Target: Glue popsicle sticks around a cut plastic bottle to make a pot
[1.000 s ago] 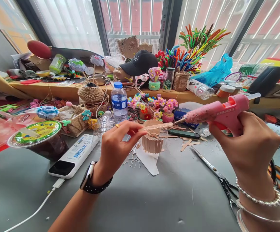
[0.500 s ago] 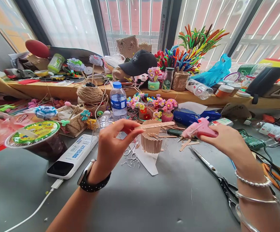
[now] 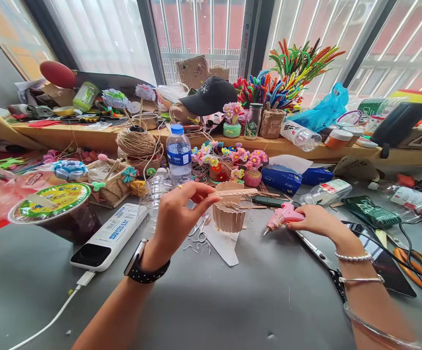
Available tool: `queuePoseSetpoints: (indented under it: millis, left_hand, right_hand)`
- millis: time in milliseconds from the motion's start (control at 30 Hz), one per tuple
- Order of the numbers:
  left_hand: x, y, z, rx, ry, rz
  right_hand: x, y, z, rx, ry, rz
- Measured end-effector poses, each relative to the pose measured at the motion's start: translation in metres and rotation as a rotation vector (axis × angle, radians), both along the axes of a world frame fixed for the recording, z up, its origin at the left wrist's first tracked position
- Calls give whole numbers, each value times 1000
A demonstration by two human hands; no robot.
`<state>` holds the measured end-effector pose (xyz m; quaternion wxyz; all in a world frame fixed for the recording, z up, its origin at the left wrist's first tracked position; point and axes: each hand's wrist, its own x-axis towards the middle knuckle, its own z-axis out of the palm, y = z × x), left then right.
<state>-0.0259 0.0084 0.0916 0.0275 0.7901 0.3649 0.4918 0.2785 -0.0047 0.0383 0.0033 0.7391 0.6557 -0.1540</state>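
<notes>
My left hand (image 3: 176, 216) is closed in a pinch on a wooden craft stick (image 3: 235, 192), held level just above a small round cup made of upright craft sticks (image 3: 228, 214). My right hand (image 3: 315, 219) is wrapped round a pink glue gun (image 3: 280, 218), which rests low on the grey table (image 3: 211, 301) to the right of the cup, nozzle pointing left and down. A watch sits on my left wrist, several bangles on my right.
Long scissors (image 3: 318, 255) lie under my right wrist. A white power bank (image 3: 111, 236) with cable, a lidded bowl (image 3: 56, 206), a water bottle (image 3: 179, 151), a twine ball (image 3: 138, 141), paper flowers (image 3: 245, 163), loose sticks and a dark phone (image 3: 382, 265) crowd the table.
My right hand has lowered the glue gun from chest height, near the stick's tip, down onto the table. My left hand has kept the stick nearly still above the cup.
</notes>
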Motion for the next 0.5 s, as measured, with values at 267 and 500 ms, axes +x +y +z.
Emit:
queuePoseSetpoints:
  millis: [267, 500]
  left_hand:
    - [4, -3, -5, 41, 95, -96]
    - [4, -4, -9, 79, 149, -186]
  right_hand:
    - [4, -5, -2, -70, 50, -27]
    - [-5, -13, 10, 74, 84, -60]
